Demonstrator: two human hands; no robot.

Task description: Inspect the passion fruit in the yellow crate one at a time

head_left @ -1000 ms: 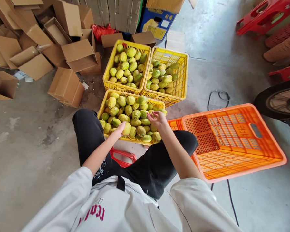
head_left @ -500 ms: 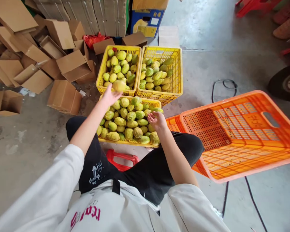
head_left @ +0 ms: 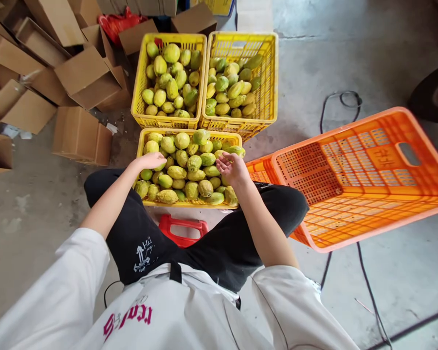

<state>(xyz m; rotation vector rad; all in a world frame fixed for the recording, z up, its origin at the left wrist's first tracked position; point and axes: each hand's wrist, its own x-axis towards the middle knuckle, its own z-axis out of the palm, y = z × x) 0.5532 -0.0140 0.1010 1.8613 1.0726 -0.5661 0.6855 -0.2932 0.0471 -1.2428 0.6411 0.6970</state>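
Yellow-green oval fruits (head_left: 194, 163), some smooth and some bumpy, fill the near yellow crate (head_left: 190, 204) in front of my knees. My left hand (head_left: 153, 160) hovers over this crate's left side, nearest the fruits there; its fingers point right and I see nothing held. Over the right end is my right hand (head_left: 231, 168), palm turned up, fingers apart, no fruit in it. Behind stand a yellow crate on the left (head_left: 136, 80) full of similar fruits and a yellow crate on the right (head_left: 266, 92) partly filled with them.
An orange crate (head_left: 383, 160) lies tilted at my right. Cardboard boxes (head_left: 81, 133) are heaped at the left. A red plastic stool (head_left: 183, 228) shows between my legs. A black cable (head_left: 323, 114) runs over the floor, and a wheel (head_left: 432, 95) stands at far right.
My left hand held a yellow fruit by the far left crate; now it is without that fruit and back over the near crate. My right hand stays near the same place. The view has tipped downward.
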